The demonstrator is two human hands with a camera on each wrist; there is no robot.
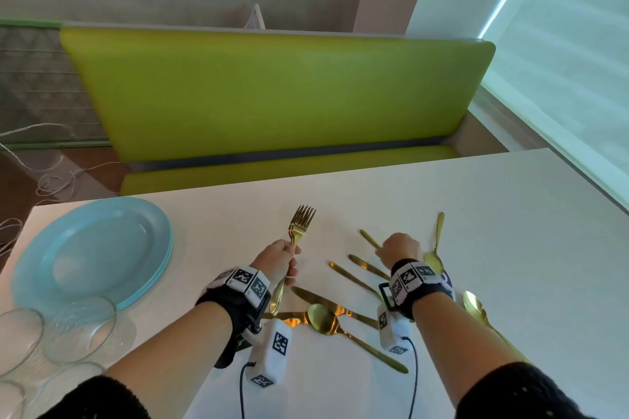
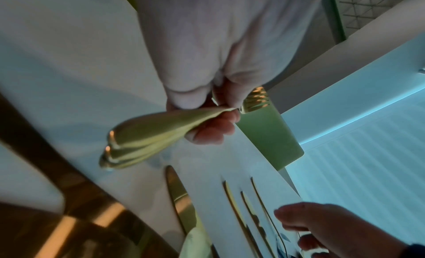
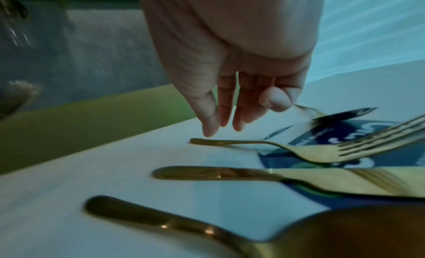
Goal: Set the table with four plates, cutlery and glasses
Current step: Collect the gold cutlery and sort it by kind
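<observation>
Green bench (window blind right).

Place: diner-style eating booth
Evidence: padded lime-green bench seat facing a white laminate table, beside a blind-covered window

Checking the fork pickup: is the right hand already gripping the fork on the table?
No. The right hand hangs just above the fork, fingers straight.

Gold forks are gripped in curled fingers; pale blue plates, a lime-green bench and black-and-white patterned wristbands are seen.
</observation>
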